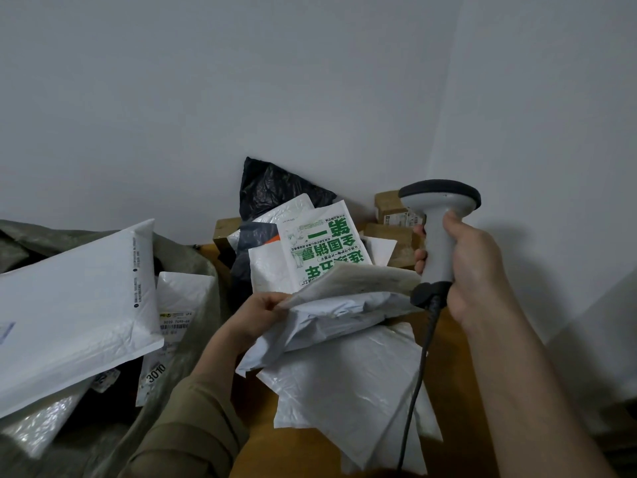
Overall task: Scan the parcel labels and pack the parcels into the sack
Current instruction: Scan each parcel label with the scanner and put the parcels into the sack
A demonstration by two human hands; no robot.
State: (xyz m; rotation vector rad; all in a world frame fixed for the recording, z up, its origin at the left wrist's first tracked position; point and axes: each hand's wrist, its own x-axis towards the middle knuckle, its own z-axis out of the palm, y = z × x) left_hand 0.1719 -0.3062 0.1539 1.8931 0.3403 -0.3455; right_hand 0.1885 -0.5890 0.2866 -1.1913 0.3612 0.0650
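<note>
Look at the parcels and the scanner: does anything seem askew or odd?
The scanner in the right hand faces the wall, not the crumpled grey parcel the left hand pinches. Its label isn't visible.

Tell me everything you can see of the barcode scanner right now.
The barcode scanner is a corded handheld unit: pale grey plastic body, with a wide dark grey cap on its head. It is held upright, head uppermost, above the parcel pile near the wall. The right hand grips its handle, fingers wrapped round the front. A dark collar ends the handle, and a black cable hangs from it down past the white parcels. The scan window is not visible from this angle.
</note>
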